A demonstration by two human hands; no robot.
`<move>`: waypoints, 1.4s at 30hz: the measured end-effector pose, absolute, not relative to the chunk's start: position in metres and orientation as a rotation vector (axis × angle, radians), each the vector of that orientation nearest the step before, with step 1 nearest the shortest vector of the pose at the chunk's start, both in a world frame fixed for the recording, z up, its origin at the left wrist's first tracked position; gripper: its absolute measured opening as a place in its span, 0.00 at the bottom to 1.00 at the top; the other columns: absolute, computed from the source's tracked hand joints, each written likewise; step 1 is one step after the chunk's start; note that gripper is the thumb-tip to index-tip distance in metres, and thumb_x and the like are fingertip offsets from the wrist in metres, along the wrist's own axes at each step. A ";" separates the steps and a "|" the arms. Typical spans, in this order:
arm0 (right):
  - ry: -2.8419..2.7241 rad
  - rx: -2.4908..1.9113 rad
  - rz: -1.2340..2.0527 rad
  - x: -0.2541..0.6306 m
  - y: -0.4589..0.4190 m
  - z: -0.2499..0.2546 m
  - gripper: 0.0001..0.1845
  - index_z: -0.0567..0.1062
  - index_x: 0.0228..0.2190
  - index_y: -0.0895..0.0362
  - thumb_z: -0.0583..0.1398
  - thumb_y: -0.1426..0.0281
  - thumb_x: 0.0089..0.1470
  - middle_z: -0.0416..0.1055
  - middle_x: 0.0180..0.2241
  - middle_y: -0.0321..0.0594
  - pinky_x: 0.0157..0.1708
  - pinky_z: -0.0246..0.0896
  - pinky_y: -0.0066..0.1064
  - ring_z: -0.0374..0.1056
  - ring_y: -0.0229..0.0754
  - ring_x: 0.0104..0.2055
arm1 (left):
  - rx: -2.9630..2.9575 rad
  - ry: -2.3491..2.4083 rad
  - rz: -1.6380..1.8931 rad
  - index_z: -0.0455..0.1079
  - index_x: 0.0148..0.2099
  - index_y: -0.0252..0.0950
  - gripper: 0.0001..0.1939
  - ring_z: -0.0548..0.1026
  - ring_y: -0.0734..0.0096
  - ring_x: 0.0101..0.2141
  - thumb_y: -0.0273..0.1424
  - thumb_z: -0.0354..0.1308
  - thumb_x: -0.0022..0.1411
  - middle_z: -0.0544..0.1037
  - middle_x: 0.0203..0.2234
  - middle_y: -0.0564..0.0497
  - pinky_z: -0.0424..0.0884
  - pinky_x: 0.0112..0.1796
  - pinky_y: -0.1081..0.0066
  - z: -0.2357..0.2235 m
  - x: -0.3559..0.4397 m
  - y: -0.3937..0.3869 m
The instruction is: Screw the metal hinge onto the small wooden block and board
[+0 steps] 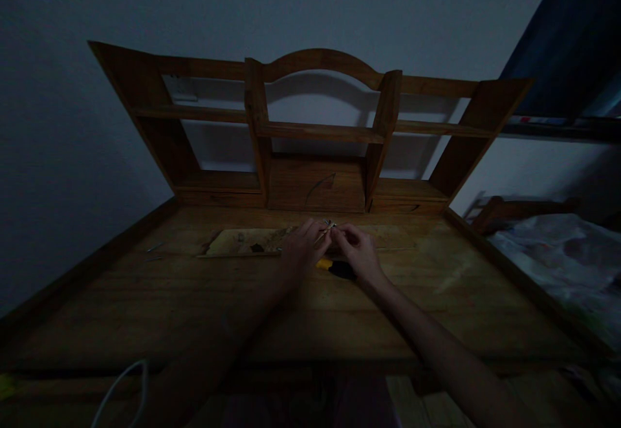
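Dim light. Left hand (305, 242) and right hand (359, 247) meet fingertip to fingertip over the middle of the desk (194, 302). Between them, a small pale piece (330, 225), too little and too dark to identify. Both grips look closed on it, fingers pinched; exact finger contact hard to tell. Beneath and left of the hands, a long pale patch (226, 242) with ragged edges, a dark scrap (257, 247) on it. Yellow-and-black tool (339, 269) lies on the desk, just beside the right hand, on the wearer's side. Wooden shelf (320, 132) stands along the back.
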State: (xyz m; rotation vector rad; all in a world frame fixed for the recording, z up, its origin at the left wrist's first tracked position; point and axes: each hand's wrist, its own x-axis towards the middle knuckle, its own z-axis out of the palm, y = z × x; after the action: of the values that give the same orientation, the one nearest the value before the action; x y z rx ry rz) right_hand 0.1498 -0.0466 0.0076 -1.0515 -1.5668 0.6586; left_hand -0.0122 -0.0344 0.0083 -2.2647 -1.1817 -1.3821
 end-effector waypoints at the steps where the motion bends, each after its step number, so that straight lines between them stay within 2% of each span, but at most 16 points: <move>1: -1.546 -1.040 0.686 0.149 -0.046 0.006 0.15 0.77 0.35 0.54 0.59 0.55 0.60 0.75 0.29 0.37 0.33 0.65 0.31 0.71 0.40 0.30 | -2.264 -1.181 -1.387 0.70 0.40 0.38 0.04 0.78 0.70 0.34 0.33 0.57 0.68 0.78 0.33 0.51 0.71 0.35 0.71 0.008 -0.012 -0.034; 13: -1.508 -1.086 0.628 0.147 -0.047 0.010 0.14 0.76 0.34 0.55 0.61 0.56 0.57 0.75 0.28 0.38 0.31 0.65 0.31 0.69 0.40 0.28 | -2.234 -1.191 -1.358 0.70 0.40 0.39 0.05 0.78 0.70 0.33 0.34 0.57 0.67 0.79 0.33 0.52 0.71 0.34 0.70 0.007 -0.012 -0.033; 27: -1.516 -1.070 0.609 0.148 -0.047 0.010 0.13 0.76 0.33 0.55 0.63 0.58 0.56 0.72 0.26 0.35 0.27 0.61 0.28 0.65 0.37 0.26 | -2.281 -1.162 -1.365 0.69 0.40 0.39 0.03 0.78 0.69 0.36 0.32 0.58 0.66 0.79 0.35 0.51 0.72 0.36 0.71 0.005 -0.015 -0.033; 32: -1.519 -1.020 0.743 0.147 -0.050 0.011 0.17 0.77 0.34 0.54 0.59 0.54 0.59 0.73 0.28 0.36 0.28 0.62 0.29 0.67 0.38 0.28 | -2.276 -1.155 -1.384 0.69 0.41 0.38 0.03 0.78 0.70 0.35 0.31 0.57 0.66 0.79 0.35 0.50 0.71 0.34 0.71 0.010 -0.017 -0.036; 38: -1.426 -0.974 0.918 0.144 -0.046 0.006 0.21 0.75 0.31 0.53 0.57 0.49 0.59 0.69 0.25 0.34 0.21 0.58 0.27 0.62 0.35 0.21 | -2.286 -1.122 -1.390 0.68 0.42 0.40 0.02 0.78 0.69 0.35 0.32 0.56 0.68 0.79 0.36 0.52 0.72 0.34 0.70 0.007 -0.018 -0.033; 42: -1.430 -0.961 0.940 0.145 -0.045 0.006 0.21 0.74 0.32 0.53 0.57 0.48 0.59 0.68 0.24 0.33 0.21 0.57 0.27 0.61 0.35 0.20 | -2.290 -1.155 -1.385 0.68 0.42 0.39 0.03 0.77 0.70 0.35 0.33 0.56 0.68 0.78 0.35 0.51 0.71 0.34 0.70 0.006 -0.017 -0.033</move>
State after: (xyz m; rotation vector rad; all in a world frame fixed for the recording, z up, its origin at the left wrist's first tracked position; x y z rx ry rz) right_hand 0.1451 -0.0447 0.0058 -0.9613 -1.4301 0.9405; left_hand -0.0171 -0.0328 0.0065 -2.2897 -1.1546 -1.3846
